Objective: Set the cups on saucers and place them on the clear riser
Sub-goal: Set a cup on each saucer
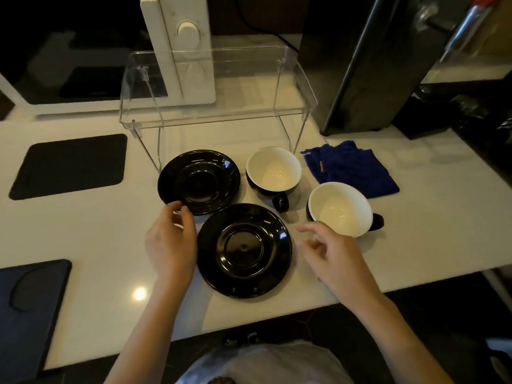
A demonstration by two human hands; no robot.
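Observation:
Two black saucers lie on the white counter: the far saucer (199, 180) and the near saucer (243, 250). Two black cups with white insides stand to their right: the far cup (273, 173) and the near cup (341, 208), both empty and off the saucers. The clear riser (216, 87) stands behind them with nothing on top. My left hand (171, 242) hovers at the near edge of the far saucer, fingers apart. My right hand (335, 259) hovers beside the near cup's rim, fingers spread and holding nothing.
A folded blue cloth (352, 169) lies right of the cups. A white microwave (110, 51) stands behind the riser and a tall dark appliance (368, 65) at back right. Black mats (69, 166) lie on the left. The counter's front edge runs near my arms.

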